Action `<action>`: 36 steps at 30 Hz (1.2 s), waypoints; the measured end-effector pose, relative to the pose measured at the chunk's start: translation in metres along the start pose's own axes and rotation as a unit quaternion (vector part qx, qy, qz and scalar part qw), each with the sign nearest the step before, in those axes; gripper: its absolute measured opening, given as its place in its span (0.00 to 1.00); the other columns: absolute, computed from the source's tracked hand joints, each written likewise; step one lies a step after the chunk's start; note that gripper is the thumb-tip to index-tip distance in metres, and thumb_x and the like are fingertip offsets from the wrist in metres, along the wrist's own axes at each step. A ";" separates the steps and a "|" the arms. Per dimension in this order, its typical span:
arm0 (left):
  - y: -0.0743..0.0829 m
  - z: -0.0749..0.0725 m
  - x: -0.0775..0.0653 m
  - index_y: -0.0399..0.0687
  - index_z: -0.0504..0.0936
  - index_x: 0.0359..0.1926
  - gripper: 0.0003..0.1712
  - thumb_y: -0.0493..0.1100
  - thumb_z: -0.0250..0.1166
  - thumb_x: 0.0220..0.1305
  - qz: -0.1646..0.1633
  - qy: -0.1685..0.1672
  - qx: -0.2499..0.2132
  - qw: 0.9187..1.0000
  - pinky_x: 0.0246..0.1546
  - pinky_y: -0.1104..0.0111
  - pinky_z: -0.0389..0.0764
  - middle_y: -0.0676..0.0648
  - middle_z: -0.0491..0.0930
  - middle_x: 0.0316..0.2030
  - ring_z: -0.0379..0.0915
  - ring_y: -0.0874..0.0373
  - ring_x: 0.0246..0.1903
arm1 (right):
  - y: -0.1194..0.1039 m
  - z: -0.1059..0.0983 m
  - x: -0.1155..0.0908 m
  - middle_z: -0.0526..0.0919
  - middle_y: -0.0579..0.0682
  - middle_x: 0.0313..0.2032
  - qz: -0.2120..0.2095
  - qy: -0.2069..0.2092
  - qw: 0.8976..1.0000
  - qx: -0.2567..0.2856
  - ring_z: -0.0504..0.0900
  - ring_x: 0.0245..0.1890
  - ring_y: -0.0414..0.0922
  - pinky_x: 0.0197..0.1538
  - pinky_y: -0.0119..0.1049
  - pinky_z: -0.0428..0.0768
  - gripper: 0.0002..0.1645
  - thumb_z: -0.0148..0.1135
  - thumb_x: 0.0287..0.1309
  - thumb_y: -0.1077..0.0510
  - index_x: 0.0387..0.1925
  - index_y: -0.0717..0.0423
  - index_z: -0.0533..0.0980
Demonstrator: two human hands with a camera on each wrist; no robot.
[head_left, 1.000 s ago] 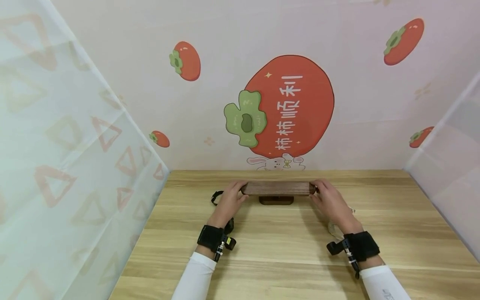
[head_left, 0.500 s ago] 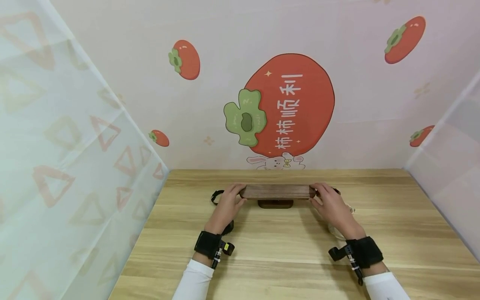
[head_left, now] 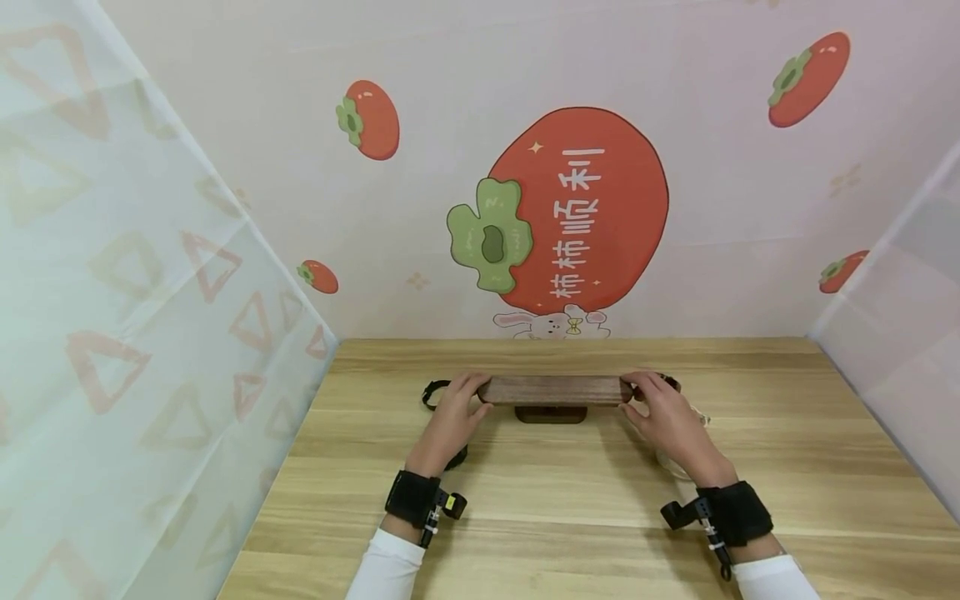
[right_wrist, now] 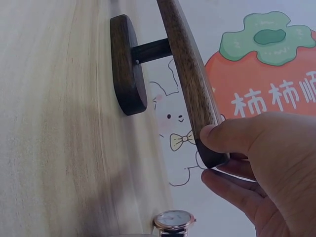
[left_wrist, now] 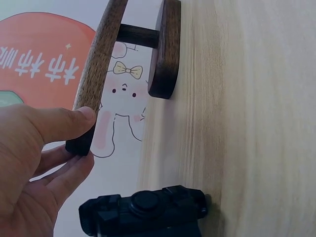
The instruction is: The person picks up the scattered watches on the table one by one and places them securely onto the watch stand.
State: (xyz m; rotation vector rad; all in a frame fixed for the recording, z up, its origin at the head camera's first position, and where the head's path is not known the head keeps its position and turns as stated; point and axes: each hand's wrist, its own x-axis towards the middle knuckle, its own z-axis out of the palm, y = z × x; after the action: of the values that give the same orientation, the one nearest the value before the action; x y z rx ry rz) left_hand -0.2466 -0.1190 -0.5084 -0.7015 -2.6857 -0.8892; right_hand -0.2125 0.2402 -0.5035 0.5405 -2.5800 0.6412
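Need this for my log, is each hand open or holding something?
Left hand: holding the wooden bar by its left end.
Right hand: holding its right end.

A dark-brown wooden stand (head_left: pixel 555 390): a long bar (left_wrist: pixel 98 59) lies level across a short post (left_wrist: pixel 138 35) above a rounded base (head_left: pixel 551 415), upright at the table (head_left: pixel 555 517) (contact underneath is hard to judge). The left hand (head_left: pixel 447 425) and right hand (head_left: pixel 672 427) grip its ends.

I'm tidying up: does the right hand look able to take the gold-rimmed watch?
Probably not now: the right hand holds the wooden bar, though the gold-rimmed watch has its face uncovered.
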 end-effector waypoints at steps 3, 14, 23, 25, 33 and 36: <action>0.000 0.000 -0.002 0.49 0.71 0.66 0.30 0.42 0.67 0.63 0.004 0.003 0.000 1.000 0.56 0.63 0.77 0.46 0.70 0.61 0.66 0.53 0.60 | 0.000 0.001 0.000 0.77 0.57 0.47 -0.002 0.002 1.000 0.003 0.80 0.38 0.50 0.37 0.45 0.84 0.28 0.72 0.50 0.63 0.53 0.62 0.74; -0.001 -0.001 -0.004 0.47 0.72 0.64 0.30 0.41 0.68 0.61 0.016 0.016 -0.005 1.000 0.55 0.63 0.78 0.47 0.70 0.59 0.67 0.55 0.58 | -0.001 0.000 -0.001 0.77 0.57 0.47 0.012 -0.007 1.000 0.008 0.81 0.38 0.50 0.38 0.45 0.84 0.28 0.72 0.50 0.62 0.54 0.62 0.74; -0.001 -0.001 -0.004 0.48 0.69 0.67 0.33 0.47 0.67 0.63 -0.013 0.003 0.020 1.000 0.56 0.63 0.77 0.45 0.70 0.61 0.67 0.54 0.59 | -0.001 0.000 0.000 0.77 0.56 0.47 0.008 -0.008 1.000 0.011 0.81 0.38 0.51 0.38 0.45 0.85 0.28 0.72 0.50 0.63 0.54 0.61 0.74; -0.001 -0.001 -0.004 0.47 0.70 0.66 0.32 0.47 0.67 0.63 -0.012 0.004 0.026 1.000 0.57 0.64 0.76 0.45 0.70 0.61 0.66 0.54 0.60 | -0.001 -0.001 0.000 0.77 0.57 0.47 0.007 -0.011 1.000 0.013 0.81 0.38 0.51 0.38 0.45 0.85 0.28 0.72 0.50 0.63 0.54 0.62 0.74; 0.000 0.000 -0.003 0.43 0.72 0.65 0.32 0.46 0.68 0.62 -0.009 0.006 0.019 1.000 0.55 0.63 0.78 0.45 0.70 0.60 0.68 0.53 0.58 | 0.007 -0.008 0.001 0.77 0.58 0.50 0.000 -0.033 0.999 0.020 0.81 0.40 0.53 0.40 0.45 0.84 0.32 0.73 0.48 0.62 0.56 0.60 0.73; 0.000 0.000 -0.003 0.43 0.72 0.64 0.31 0.46 0.68 0.62 -0.011 0.007 0.015 1.000 0.55 0.62 0.78 0.46 0.70 0.60 0.68 0.54 0.58 | 0.013 -0.012 0.000 0.76 0.60 0.53 0.004 -0.040 0.999 0.022 0.79 0.44 0.55 0.43 0.50 0.83 0.34 0.72 0.49 0.63 0.59 0.61 0.72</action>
State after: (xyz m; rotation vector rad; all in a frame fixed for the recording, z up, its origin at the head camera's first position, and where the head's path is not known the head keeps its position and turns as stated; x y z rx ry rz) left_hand -0.2441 -0.1201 -0.5097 -0.6580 -2.6944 -0.8550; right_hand -0.2149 0.2567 -0.4976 0.5809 -2.6495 0.6951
